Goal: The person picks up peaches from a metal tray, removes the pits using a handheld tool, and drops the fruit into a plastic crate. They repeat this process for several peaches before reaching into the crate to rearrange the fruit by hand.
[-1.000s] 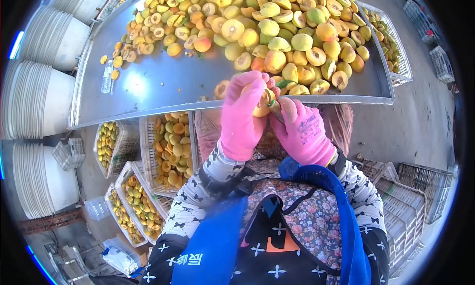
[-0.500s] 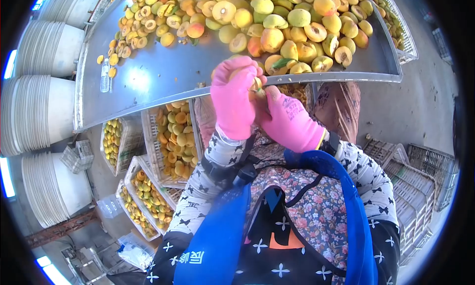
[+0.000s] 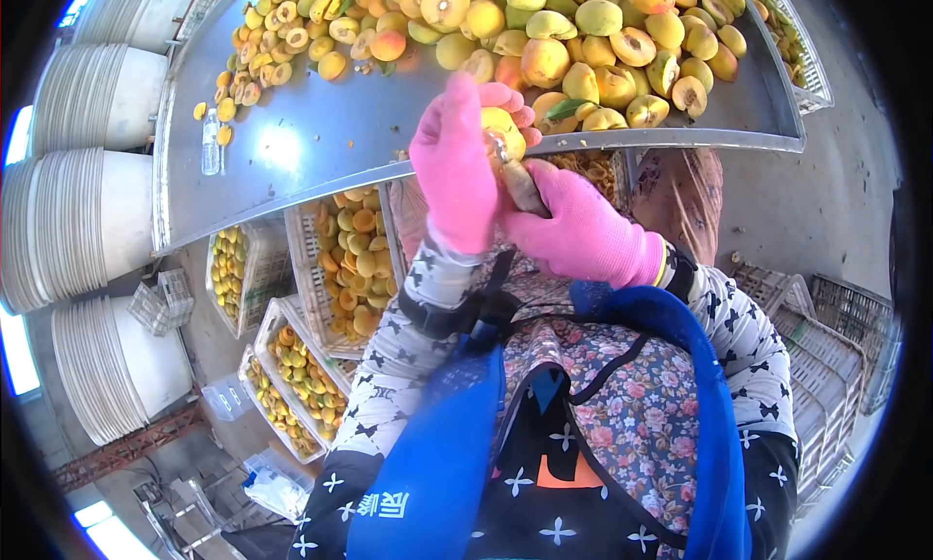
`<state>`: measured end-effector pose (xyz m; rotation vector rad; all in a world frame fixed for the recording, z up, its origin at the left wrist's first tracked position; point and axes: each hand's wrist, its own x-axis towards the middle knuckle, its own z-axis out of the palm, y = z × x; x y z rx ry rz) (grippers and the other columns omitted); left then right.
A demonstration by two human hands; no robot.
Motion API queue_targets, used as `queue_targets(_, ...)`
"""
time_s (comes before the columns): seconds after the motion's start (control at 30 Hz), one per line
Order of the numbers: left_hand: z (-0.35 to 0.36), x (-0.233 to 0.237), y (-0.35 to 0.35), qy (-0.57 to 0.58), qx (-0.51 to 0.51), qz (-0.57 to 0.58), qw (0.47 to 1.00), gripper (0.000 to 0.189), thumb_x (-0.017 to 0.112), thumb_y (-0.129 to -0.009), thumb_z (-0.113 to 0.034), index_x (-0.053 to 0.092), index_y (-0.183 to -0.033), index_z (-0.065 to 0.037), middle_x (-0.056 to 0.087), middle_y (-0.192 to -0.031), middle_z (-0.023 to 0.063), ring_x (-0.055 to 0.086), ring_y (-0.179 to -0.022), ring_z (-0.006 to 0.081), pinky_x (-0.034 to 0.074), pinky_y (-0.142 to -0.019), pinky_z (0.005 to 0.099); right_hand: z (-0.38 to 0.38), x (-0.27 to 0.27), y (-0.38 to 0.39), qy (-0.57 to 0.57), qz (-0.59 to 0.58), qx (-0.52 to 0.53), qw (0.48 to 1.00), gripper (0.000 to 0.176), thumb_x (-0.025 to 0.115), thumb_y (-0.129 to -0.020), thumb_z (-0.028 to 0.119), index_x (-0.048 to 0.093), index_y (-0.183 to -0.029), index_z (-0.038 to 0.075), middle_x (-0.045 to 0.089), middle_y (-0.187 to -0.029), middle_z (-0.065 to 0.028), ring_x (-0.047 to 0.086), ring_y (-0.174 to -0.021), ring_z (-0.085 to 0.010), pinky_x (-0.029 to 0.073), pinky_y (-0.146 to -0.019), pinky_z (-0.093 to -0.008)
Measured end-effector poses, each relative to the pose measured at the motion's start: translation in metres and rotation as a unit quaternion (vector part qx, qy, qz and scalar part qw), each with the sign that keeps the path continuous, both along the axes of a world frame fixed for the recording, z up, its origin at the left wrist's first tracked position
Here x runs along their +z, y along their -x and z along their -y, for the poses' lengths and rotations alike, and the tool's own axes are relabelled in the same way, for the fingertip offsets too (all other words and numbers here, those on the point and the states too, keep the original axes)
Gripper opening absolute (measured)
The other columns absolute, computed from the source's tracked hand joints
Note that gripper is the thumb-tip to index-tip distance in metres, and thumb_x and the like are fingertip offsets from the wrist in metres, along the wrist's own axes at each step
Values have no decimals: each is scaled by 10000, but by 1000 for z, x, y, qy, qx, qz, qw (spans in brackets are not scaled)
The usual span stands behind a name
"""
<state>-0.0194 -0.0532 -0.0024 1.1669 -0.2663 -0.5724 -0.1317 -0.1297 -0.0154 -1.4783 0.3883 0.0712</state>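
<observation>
In a pink glove, my left hand (image 3: 459,171) holds a yellow peach half (image 3: 503,132) in its fingers, over the front edge of the metal table (image 3: 321,183). My right hand (image 3: 583,231), also gloved in pink, grips a pitting tool (image 3: 523,185) by its brownish handle. The tool's metal tip touches the peach half. Just beyond my hands lies a pile of whole and halved peaches (image 3: 598,17) on the table.
Crates of peaches (image 3: 301,278) stand below the table at the left. Empty crates (image 3: 816,366) are stacked at the right. White round tubs (image 3: 78,205) line the far left. A clear bottle (image 3: 211,144) stands on the table.
My left hand has opened out somewhat, showing more of the peach half. My right hand has shifted slightly right and down, and the tool's handle now shows. The whole view has shifted a little.
</observation>
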Motion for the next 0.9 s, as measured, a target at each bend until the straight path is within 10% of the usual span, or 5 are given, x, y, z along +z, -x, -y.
queue_targets(0.3,-10,-6,-18,-54,-261,-13,964,351,580,-998,-304,674,-958,32,698,-884,129,682,-782,210,554,-681,320,30,-8,24,-341,-22,152,927,94,652,-879,114,582,-911,60,534,-658,18,491,-466,-64,360,-426,-218)
queue_targets(0.37,-16,-23,-18,-160,-204,100,961,302,608,-982,-268,693,-978,22,702,-900,117,680,-820,199,543,-701,312,39,-12,29,-104,-3,190,976,144,649,-871,152,584,-922,34,589,-668,-79,592,-558,-219,464,-530,-325)
queue_targets(0.47,-73,-21,-29,-311,-101,530,782,151,697,-900,-207,735,-968,-77,721,-911,73,683,-807,229,543,-753,332,43,-41,54,276,17,226,934,206,645,-866,203,567,-925,21,627,-726,-168,634,-717,-357,504,-659,-434)
queue_targets(0.6,-172,15,-73,-523,-70,248,813,418,709,-896,-349,683,-1182,-45,656,-1218,152,640,-1088,236,519,-928,350,65,-68,64,398,-31,223,889,267,647,-866,254,537,-954,27,645,-787,-198,628,-815,-413,493,-722,-499)
queue_targets(0.9,-52,-77,-121,-513,-153,339,773,622,740,-854,-390,566,-1316,-12,627,-1208,169,648,-952,250,533,-809,343,56,-38,47,400,21,129,907,273,670,-859,235,520,-975,38,645,-818,-200,637,-800,-408,488,-683,-497)
